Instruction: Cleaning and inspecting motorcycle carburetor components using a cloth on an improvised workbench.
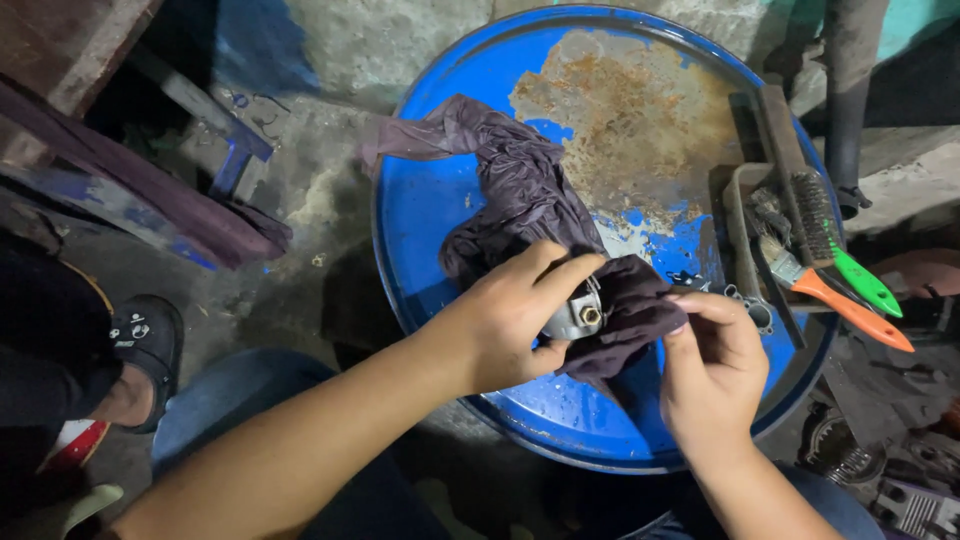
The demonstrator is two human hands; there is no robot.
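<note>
My left hand (510, 320) is closed around a small metal part (578, 316) at the middle of the frame, thumb and fingers clamped on its grey body, its brass-coloured end facing up. My right hand (712, 375), just right of it, pinches a fold of the dark purple rag (520, 190), which drapes from the part up toward the upper middle of the frame across the blue drum lid (420, 210) that serves as my tabletop.

The part looks solid and stiff, heavy for its size, perhaps greasy; I would hold it by its body. The rag is soft and limp, so any bunched fold will do.

At the right edge lie brushes, one with an orange handle (855, 312) and one with a green handle (865, 283). I see no packages, labels or signs.
</note>
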